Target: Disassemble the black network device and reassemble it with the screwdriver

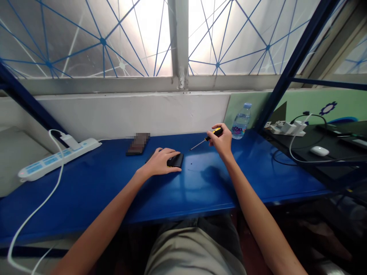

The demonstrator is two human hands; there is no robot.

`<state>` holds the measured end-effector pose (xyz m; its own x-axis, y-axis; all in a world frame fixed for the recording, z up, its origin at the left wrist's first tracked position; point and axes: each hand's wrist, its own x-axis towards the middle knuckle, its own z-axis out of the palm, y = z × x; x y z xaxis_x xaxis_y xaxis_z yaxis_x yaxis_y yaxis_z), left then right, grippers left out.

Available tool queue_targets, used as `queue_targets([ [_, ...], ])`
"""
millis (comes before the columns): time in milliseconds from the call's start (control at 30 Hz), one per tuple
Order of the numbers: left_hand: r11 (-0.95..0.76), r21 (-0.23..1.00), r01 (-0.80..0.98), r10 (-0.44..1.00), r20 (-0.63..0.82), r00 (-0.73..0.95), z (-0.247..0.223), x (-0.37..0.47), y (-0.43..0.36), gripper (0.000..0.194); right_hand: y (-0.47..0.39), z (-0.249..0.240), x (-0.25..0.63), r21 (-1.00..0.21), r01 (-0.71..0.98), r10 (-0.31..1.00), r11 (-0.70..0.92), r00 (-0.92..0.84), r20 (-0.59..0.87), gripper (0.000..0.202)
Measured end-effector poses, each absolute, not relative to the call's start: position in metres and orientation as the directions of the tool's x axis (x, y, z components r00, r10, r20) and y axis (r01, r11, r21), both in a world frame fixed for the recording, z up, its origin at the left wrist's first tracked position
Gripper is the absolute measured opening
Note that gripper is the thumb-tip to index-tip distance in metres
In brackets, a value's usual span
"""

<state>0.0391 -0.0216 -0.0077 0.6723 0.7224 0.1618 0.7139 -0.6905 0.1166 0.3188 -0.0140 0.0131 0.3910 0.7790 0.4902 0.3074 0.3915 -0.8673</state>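
My right hand (223,142) is closed round the black and yellow handle of a screwdriver (214,133). Its thin metal shaft slants down to the left, the tip just above the blue tabletop. My left hand (160,162) lies over a flat black object (178,160) on the table, thumb at its near edge and fingers across its top. A hint of yellow shows under the near side. Most of that object is hidden by the hand, so its kind cannot be made out. A tiny dark speck (191,164) sits on the table to its right.
A dark, blurred-out flat object (138,144) lies behind my left hand. At the left is a white power strip (60,158) with a plugged-in cable. A water bottle (241,121) stands at the back right. Beyond the blue frame are a white mouse (319,151) and cables.
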Motion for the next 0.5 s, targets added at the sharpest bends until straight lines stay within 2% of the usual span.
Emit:
queue_targets([
  [133, -0.697, 0.158, 0.699, 0.714, 0.241, 0.658, -0.015, 0.046, -0.021, 0.078, -0.014, 0.012, 0.318, -0.862, 0.321, 0.78, 0.393, 0.38, 0.497, 0.022],
  [333, -0.659, 0.338, 0.672, 0.746, 0.411, 0.525, -0.008, 0.042, -0.02, 0.07, -0.014, 0.011, 0.316, -0.856, 0.285, 0.782, 0.431, 0.356, 0.512, 0.025],
  [500, -0.643, 0.433, 0.631, 0.76, 0.464, 0.456, 0.001, 0.043, -0.024, 0.069, -0.017, 0.013, 0.309, -0.853, 0.217, 0.791, 0.475, 0.32, 0.522, 0.03],
])
